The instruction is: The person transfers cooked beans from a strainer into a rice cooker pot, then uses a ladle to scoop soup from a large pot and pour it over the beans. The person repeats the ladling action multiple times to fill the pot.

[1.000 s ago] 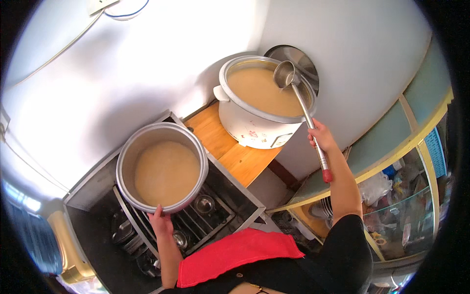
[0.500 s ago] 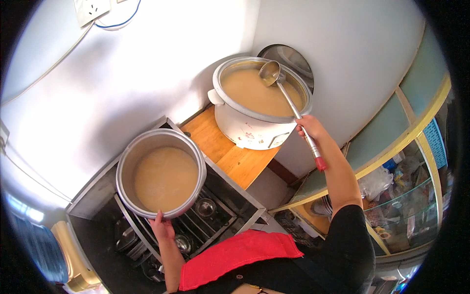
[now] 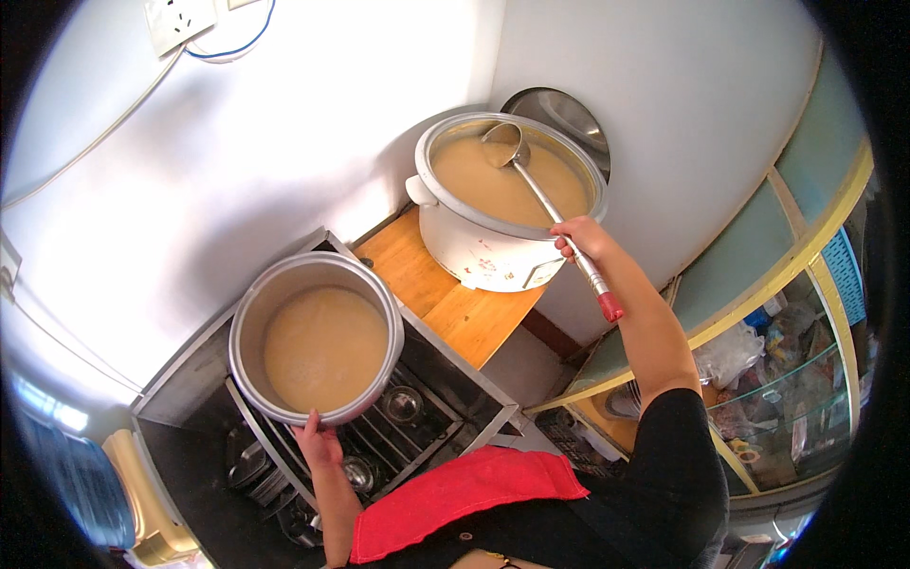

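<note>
My right hand (image 3: pixel 581 237) is wrapped round the handle of a metal ladle (image 3: pixel 538 190) with a red end. The ladle's bowl dips partly into the tan soupy liquid (image 3: pixel 474 180) of a large white cooker (image 3: pixel 479 248). On the left, a silver pot (image 3: pixel 245 327) holds similar liquid (image 3: pixel 327 349) at a lower level. My left hand (image 3: pixel 318 442) grips the near rim of this pot, thumb on top and the fingers mostly hidden beneath. The pot stands tilted slightly toward me over a gas stove (image 3: pixel 417 431).
The cooker sits on a wooden board (image 3: pixel 464 318) beside the stove. Behind it a round metal lid (image 3: pixel 567 123) leans on the wall. A glass-fronted cabinet (image 3: pixel 787 398) stands to the right. A blue water bottle (image 3: pixel 81 488) is at lower left. Cables run from a wall socket (image 3: pixel 180 21).
My right hand has moved slightly left, and the ladle's bowl has shifted left and down into the cooker's liquid. My left hand stays on the pot's rim.
</note>
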`<state>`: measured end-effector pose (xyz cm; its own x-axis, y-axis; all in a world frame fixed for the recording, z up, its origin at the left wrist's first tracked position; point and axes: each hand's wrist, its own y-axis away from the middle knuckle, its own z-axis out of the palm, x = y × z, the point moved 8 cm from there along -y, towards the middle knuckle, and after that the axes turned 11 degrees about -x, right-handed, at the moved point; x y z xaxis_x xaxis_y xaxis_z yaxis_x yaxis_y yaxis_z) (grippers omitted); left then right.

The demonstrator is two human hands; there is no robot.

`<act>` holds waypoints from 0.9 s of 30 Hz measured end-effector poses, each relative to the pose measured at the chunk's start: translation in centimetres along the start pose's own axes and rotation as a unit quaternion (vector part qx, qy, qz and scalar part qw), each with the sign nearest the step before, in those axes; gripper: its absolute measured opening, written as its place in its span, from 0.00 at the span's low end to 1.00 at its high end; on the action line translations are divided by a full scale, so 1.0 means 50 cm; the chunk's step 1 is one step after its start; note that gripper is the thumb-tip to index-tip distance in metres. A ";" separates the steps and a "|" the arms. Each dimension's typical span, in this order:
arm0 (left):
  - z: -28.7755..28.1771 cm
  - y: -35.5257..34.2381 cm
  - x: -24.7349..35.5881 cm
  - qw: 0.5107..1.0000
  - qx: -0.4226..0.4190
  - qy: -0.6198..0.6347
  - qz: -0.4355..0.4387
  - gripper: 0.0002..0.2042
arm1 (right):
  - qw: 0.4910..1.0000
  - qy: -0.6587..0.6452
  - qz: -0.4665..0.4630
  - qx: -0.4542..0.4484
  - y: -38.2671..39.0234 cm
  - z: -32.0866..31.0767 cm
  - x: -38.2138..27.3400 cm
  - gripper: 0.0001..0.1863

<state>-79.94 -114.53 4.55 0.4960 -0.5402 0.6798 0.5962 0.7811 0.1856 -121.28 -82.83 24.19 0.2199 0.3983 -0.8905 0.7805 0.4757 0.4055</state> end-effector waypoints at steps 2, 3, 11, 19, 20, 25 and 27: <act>0.007 0.004 0.003 1.000 0.003 -0.004 0.001 0.26 | 1.000 -0.007 0.008 -0.010 0.001 0.010 -0.001 0.08; 0.009 0.005 0.005 1.000 0.004 -0.006 0.002 0.26 | 1.000 -0.017 0.010 -0.015 0.005 0.018 -0.004 0.08; 0.006 0.003 0.003 1.000 0.005 -0.006 0.002 0.26 | 0.990 -0.118 0.064 -0.053 0.010 0.061 0.003 0.08; 0.012 0.003 0.004 1.000 0.002 -0.004 -0.005 0.27 | 0.834 -0.493 0.020 -0.246 0.024 0.128 0.008 0.10; 0.012 0.003 0.004 1.000 -0.006 0.001 0.003 0.27 | 0.817 -0.516 0.004 -0.259 0.029 0.133 0.011 0.10; 0.007 0.001 0.005 1.000 -0.006 -0.003 0.011 0.26 | 0.794 -0.529 -0.025 -0.298 0.051 0.139 0.027 0.10; 0.006 0.003 0.005 1.000 0.002 -0.003 0.005 0.25 | 0.816 -0.499 -0.046 -0.287 0.060 0.132 0.030 0.10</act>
<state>-79.89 -114.44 4.96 0.4977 -0.5307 0.6860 0.5887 0.7876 0.1822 -114.73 -85.99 22.68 0.7666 -0.3608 -0.5312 0.4808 0.8708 0.1023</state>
